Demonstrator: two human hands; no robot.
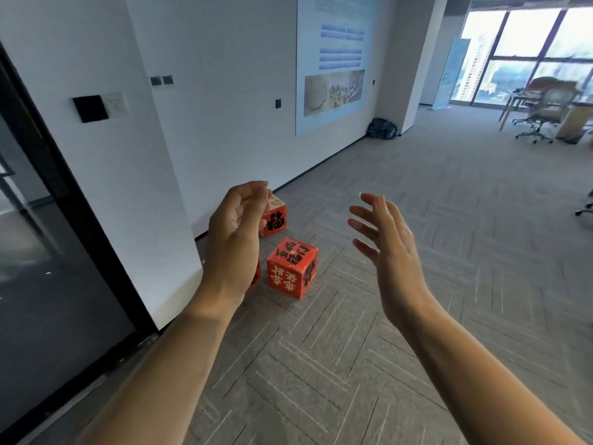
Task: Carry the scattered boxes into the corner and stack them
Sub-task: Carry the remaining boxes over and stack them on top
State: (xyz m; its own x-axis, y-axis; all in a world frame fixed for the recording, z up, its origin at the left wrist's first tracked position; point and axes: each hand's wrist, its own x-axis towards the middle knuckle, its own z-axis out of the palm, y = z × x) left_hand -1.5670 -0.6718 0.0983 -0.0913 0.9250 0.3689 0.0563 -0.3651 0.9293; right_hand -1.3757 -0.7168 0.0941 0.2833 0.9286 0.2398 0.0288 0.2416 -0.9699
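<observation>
Carpet floor (353, 364) in herringbone pattern carries the red boxes with black characters, all near the foot of the white wall (224, 107). The nearest box (290, 268) stands in full view, between the two raised hands. The far box (275, 220) is just behind it, partly covered by the left hand (234, 242). A third box (255, 277) shows only a red sliver beside the left wrist (the rest is hidden). The left hand's fingers are loosely curled and hold nothing. The right hand (390, 252) has its fingers straight and spread wide, also empty. Far along the wall hang a large poster (333, 59) and, below it, a dark bag (382, 128) lies on the floor. An office chair (542, 114) stands far right.
</observation>
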